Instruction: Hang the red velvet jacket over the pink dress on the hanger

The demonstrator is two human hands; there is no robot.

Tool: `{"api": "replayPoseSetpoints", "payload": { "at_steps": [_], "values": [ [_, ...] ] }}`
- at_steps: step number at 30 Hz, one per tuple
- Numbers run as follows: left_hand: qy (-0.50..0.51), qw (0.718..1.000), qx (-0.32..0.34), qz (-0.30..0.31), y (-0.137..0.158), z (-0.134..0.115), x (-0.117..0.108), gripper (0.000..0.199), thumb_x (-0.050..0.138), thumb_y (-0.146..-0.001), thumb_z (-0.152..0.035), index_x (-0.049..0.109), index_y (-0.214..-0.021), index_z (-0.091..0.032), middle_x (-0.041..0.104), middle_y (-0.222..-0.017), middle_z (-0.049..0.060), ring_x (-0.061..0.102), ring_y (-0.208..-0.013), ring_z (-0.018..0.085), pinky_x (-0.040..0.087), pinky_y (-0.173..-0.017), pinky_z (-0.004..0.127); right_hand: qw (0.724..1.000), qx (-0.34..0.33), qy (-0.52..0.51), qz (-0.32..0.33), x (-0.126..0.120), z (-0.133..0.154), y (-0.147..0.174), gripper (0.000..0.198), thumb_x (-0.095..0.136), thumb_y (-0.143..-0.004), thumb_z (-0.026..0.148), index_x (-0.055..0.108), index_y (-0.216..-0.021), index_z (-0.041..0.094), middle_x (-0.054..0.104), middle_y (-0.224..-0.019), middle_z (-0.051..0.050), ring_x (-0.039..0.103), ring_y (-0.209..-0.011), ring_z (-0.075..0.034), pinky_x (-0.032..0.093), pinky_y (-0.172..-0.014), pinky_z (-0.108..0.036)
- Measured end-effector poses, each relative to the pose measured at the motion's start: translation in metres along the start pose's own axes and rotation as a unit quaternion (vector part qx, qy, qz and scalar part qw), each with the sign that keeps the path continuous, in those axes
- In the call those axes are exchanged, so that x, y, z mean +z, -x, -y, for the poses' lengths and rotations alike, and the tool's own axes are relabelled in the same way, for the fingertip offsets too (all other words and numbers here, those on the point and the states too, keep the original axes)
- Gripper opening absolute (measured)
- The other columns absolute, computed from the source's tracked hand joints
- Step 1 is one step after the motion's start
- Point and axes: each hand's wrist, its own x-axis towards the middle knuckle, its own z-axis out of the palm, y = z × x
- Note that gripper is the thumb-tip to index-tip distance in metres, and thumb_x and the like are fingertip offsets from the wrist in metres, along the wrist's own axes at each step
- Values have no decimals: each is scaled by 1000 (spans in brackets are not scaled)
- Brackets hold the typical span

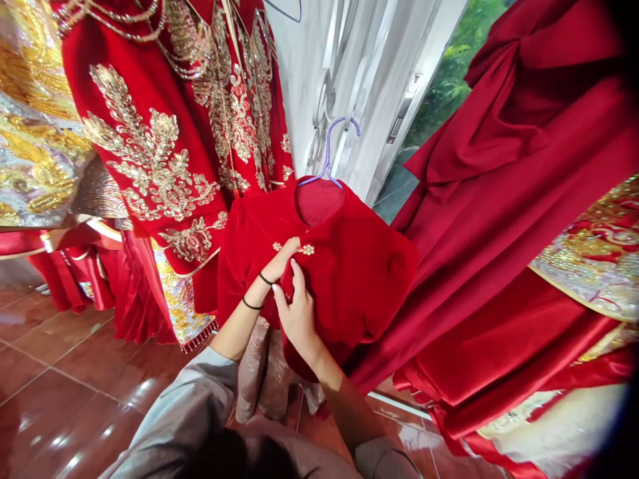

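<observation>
A red velvet jacket (pixel 349 273) hangs on a purple hanger (pixel 328 150), its round neckline facing up. Small gold flower-shaped fastenings (pixel 307 250) sit on its chest, one on each side of the front opening. My left hand (pixel 285 261), with two black bands at the wrist, is closed on the front edge just by these fastenings; its fingertips are partly hidden by cloth. Just below, my right hand (pixel 298 316) has thumb and index finger on the same front edge, with red fabric between them. Its other fingers are mostly hidden.
A red gown with gold beading (pixel 160 166) hangs close on the left. On the right hangs a dark red satin dress (pixel 499 173). Behind the jacket are pale curtains or panels and a door edge (pixel 399 120). Shiny brown tiles (pixel 64 372) cover the floor.
</observation>
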Motion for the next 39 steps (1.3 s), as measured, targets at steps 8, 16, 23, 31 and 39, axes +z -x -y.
{"api": "replayPoseSetpoints", "payload": {
  "at_steps": [8,16,23,31,39],
  "values": [
    [-111,991,8,78,31,-6,-35,50,67,-79,-55,70,-109,-15,73,-107,11,66,-100,25,50,-93,37,988,-28,15,148,38,-37,31,60,52,-92,29,43,-146,5,37,-153,-21,38,-143,-32,40,-115,-48],
    [-91,991,-3,-95,41,-17,-82,30,72,-75,-44,70,-74,-14,69,-69,3,57,-61,14,44,-61,25,991,54,39,-116,16,-78,84,21,51,-91,24,69,-82,17,72,-72,-5,68,-65,-16,56,-63,-25],
    [-244,954,-55,-167,16,20,-69,34,72,-75,-50,63,-71,-17,60,-63,0,49,-58,13,35,-59,25,982,47,71,-171,-32,-65,40,19,50,-94,22,67,-98,16,72,-93,-10,68,-84,-19,57,-77,-34],
    [-86,960,33,-264,17,28,-69,48,42,-91,-59,63,-85,-16,66,-82,9,63,-74,19,51,-73,32,969,-37,172,-174,-21,-25,-20,42,51,-91,24,52,-133,15,51,-138,-20,46,-133,-27,42,-108,-50],
    [-355,878,37,-320,4,31,-61,112,77,-63,-68,33,-149,-11,20,-157,27,16,-147,44,15,-118,60,920,148,299,-205,-36,-42,-86,94,69,-76,40,25,-153,7,3,-159,-32,0,-147,-49,15,-106,-77]
  ]
}}
